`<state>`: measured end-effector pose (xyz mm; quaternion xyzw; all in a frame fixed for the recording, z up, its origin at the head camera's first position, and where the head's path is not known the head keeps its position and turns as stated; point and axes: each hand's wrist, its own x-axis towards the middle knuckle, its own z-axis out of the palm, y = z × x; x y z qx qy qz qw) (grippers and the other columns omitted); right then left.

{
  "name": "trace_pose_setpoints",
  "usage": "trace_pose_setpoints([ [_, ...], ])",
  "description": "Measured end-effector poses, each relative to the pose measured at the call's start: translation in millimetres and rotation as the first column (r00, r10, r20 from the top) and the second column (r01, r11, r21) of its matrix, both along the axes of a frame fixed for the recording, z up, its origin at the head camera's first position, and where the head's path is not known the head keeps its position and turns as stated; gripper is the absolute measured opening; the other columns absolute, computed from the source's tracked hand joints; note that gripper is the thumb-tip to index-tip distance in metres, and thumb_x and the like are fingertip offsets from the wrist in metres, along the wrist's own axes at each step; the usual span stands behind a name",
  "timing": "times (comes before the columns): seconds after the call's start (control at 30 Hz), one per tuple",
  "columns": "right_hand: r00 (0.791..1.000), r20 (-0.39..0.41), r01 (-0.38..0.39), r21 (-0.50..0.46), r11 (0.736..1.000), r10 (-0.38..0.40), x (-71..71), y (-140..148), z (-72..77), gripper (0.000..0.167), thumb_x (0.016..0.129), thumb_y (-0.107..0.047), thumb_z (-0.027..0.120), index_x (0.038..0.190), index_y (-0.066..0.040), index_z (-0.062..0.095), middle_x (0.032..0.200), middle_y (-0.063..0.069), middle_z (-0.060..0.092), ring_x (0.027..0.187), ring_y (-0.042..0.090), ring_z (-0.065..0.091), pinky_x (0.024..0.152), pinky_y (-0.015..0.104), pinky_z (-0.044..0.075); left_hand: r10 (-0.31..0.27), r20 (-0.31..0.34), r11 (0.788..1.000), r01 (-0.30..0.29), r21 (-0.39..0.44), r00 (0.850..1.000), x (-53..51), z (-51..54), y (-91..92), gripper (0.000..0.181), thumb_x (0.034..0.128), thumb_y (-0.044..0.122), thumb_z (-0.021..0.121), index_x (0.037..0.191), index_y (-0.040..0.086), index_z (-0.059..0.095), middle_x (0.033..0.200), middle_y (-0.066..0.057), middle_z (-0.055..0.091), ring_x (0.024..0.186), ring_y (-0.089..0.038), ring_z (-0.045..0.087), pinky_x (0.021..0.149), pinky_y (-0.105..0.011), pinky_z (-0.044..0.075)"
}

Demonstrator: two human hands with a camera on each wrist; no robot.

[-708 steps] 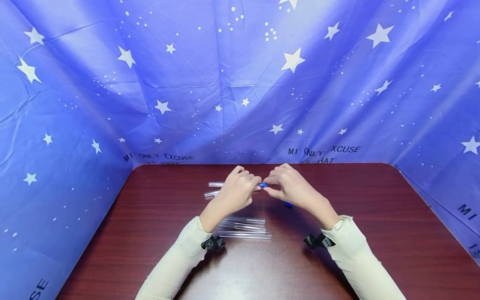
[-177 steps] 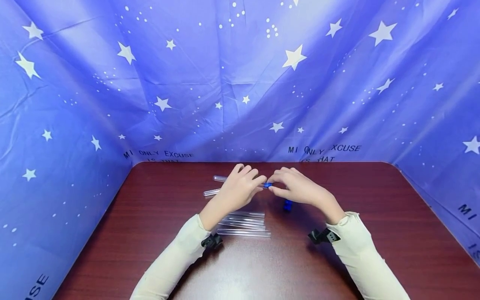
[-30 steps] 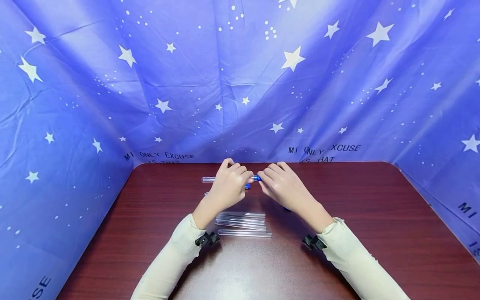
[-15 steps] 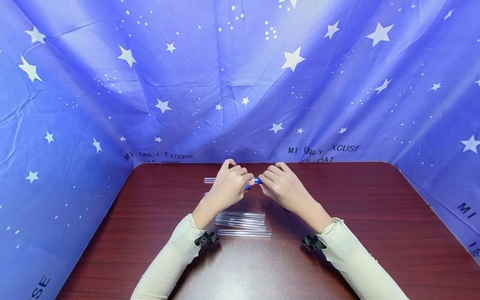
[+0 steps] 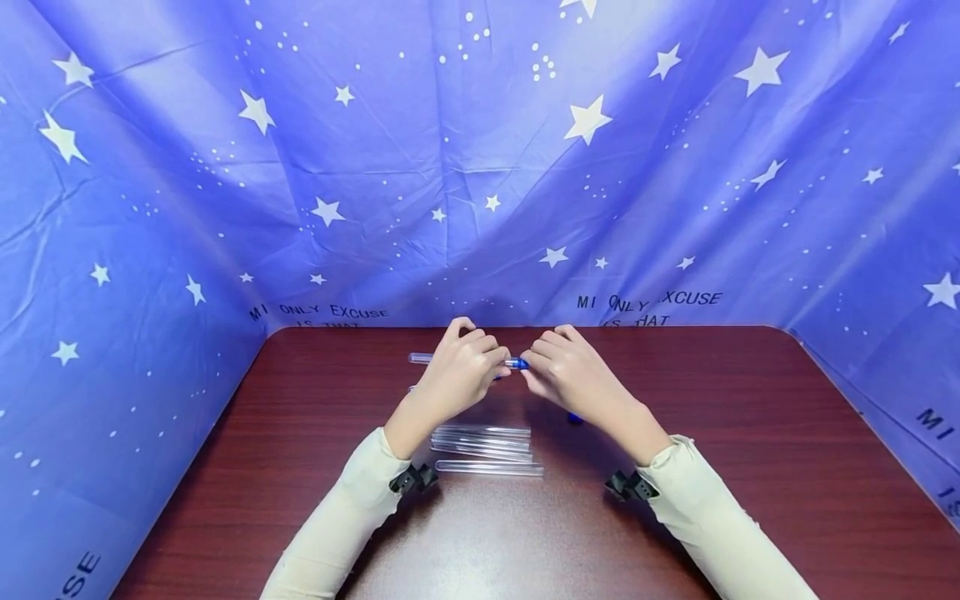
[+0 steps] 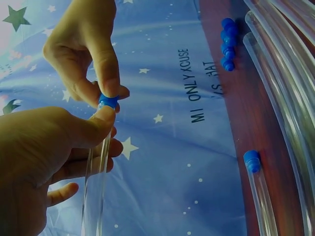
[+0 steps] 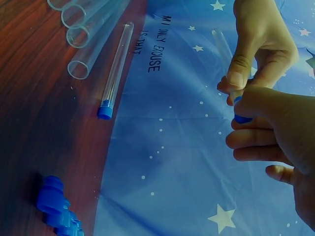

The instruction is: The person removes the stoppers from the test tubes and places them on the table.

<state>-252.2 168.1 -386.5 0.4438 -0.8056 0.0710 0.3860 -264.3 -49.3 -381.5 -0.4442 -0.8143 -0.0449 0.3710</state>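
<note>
In the head view my left hand [image 5: 459, 375] holds a clear test tube [image 5: 420, 358] level above the far part of the table. Its thumb and fingers pinch the tube just below the mouth, as the left wrist view shows. My right hand [image 5: 573, 375] pinches the blue cap [image 6: 108, 102] at the tube's mouth. How deep the cap sits is hidden by the fingers. Another test tube [image 7: 117, 73], with a blue cap on it, lies on the table beneath my left hand. Several loose blue caps [image 6: 228, 44] stand in a row below my right hand.
Several uncapped test tubes [image 5: 487, 468] lie side by side on the reddish-brown table [image 5: 712, 400], nearer to me than the hands. A blue star-printed cloth [image 5: 480, 167] hangs behind the table and along both sides.
Over the last second the cap and the tube's mouth have shifted slightly right and nearer to me. Since about six seconds ago my left hand has moved a little left, still holding a tube.
</note>
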Motion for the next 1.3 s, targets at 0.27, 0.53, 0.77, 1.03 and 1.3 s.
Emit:
trace_pose_setpoints([
  [0.27,0.959,0.285,0.019,-0.045,0.999,-0.005,4.7,7,8.3,0.014,0.085,-0.015,0.078,0.096,-0.006,0.076,0.085,0.001,0.07,0.082,0.021,0.062,0.079,0.039,0.045,-0.007,-0.014,1.0,0.007,0.02,1.0,1.6,2.5,-0.1,0.013,0.084,0.029,0.082,0.088,0.018,0.075,0.08,0.007,0.071,0.078,-0.013,0.064,0.093,-0.038,0.044],
  [0.53,0.847,0.53,0.067,-0.066,0.996,-0.022,6.1,12,13.6,0.011,0.092,-0.016,0.073,0.099,-0.008,0.078,0.085,-0.003,0.071,0.078,0.018,0.063,0.077,0.037,0.046,-0.013,-0.023,1.0,0.014,0.028,1.0,2.5,3.1,1.7,0.016,0.081,0.028,0.085,0.091,0.019,0.076,0.083,0.008,0.072,0.08,-0.013,0.064,0.095,-0.038,0.044],
  [0.77,0.874,0.486,0.073,-0.066,0.995,-0.031,7.1,9,13.5,0.007,0.089,-0.016,0.076,0.093,-0.011,0.078,0.079,-0.004,0.069,0.074,0.014,0.06,0.077,0.037,0.044,-0.026,-0.045,0.999,0.027,0.032,0.999,3.5,3.7,1.9,0.014,0.0818,0.027,0.084,0.088,0.018,0.076,0.078,0.007,0.071,0.076,-0.013,0.063,0.095,-0.038,0.045],
  [1.03,0.909,0.415,0.069,-0.079,0.994,-0.03,7.8,7,11.6,0.006,0.085,-0.015,0.079,0.09,-0.01,0.077,0.075,-0.003,0.067,0.071,0.014,0.057,0.077,0.036,0.044,-0.024,-0.058,1.0,0.024,0.008,0.998,3.3,3.0,3.1,0.01,0.0848,0.027,0.081,0.086,0.018,0.078,0.076,0.008,0.071,0.074,-0.012,0.063,0.095,-0.038,0.044],
  [1.3,0.922,0.386,0.045,-0.079,0.996,-0.011,7.2,7,11.6,0.008,0.086,-0.016,0.078,0.089,-0.009,0.077,0.076,-0.002,0.068,0.072,0.014,0.057,0.079,0.036,0.044,-0.02,-0.061,1.0,0.019,-0.006,0.998,2.5,2.9,2.3,0.009,0.0864,0.027,0.08,0.085,0.018,0.076,0.075,0.009,0.071,0.073,-0.012,0.063,0.095,-0.038,0.043],
])
